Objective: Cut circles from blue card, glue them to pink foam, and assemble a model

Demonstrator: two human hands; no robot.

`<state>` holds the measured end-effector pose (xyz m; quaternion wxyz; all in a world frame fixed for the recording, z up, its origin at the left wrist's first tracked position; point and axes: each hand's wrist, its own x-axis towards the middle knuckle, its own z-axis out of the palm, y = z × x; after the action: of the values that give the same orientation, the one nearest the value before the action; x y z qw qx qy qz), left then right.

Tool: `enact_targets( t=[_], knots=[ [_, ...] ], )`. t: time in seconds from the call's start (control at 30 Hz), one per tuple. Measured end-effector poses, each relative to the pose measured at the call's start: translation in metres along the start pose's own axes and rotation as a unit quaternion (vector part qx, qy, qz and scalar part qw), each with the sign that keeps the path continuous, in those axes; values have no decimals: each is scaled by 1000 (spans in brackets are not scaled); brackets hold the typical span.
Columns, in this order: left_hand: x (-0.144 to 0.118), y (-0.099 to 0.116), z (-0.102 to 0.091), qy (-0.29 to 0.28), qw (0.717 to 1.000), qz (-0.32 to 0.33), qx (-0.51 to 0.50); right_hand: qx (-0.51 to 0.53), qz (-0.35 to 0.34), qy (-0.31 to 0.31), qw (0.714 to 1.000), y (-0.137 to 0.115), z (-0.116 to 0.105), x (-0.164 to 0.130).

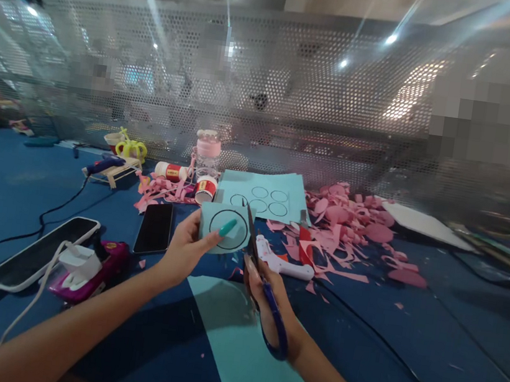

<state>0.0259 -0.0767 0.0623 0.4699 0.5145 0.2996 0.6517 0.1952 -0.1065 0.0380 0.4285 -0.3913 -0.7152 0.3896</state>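
Note:
My left hand [188,248] pinches a small light-blue paper piece [226,228] with a black circle drawn on it, held up above the table. Blue-handled scissors [265,292] are in my right hand [268,302]; their blades point up and meet the right edge of that paper piece. Under both hands lies a long light-blue paper sheet [244,346]. Behind the hands lies another light-blue sheet [264,195] with several circles drawn on it.
A blue table [405,336] carries pink paper scraps [349,225], a white glue gun [280,262], a dark phone [155,228], a second phone [40,250] with cable, a pink toy [88,279], small cups [206,189], and a bottle [207,153]. A perforated metal screen [295,96] stands behind.

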Motion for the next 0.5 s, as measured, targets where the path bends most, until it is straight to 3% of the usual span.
enact_targets(
  t=[0.13,0.5],
  knots=[
    [1,6,0,-33,998,-37,32,-17,-3,7,1000,2,-3,1],
    [1,17,-2,-65,994,-2,89,-19,21,7,1000,0,-3,1]
  ],
)
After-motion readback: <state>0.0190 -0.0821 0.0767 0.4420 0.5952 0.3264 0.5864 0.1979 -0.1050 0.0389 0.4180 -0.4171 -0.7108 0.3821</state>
